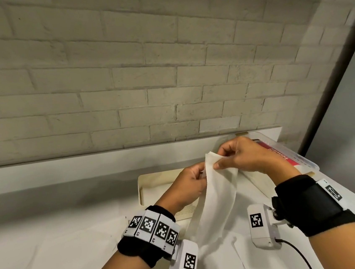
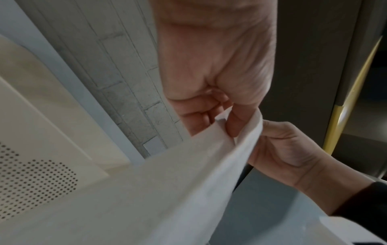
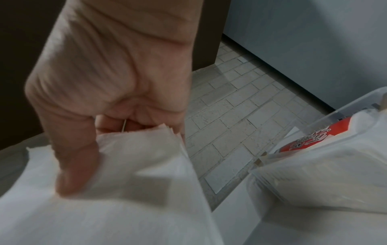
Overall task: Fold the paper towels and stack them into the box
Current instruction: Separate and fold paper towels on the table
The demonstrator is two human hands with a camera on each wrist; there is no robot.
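Observation:
A white paper towel hangs lifted above the table, its lower part draping down onto more towels lying flat near me. My left hand pinches the towel's upper left edge. My right hand pinches its top corner, thumb over the layered edge. In the left wrist view the left thumb and fingers nip the towel, and the right hand shows beyond it. A cream box with a perforated floor stands behind my hands.
A clear plastic bin holding a red-labelled pack and white towels sits at the right rear of the white table. A white brick wall rises behind the table's raised back ledge.

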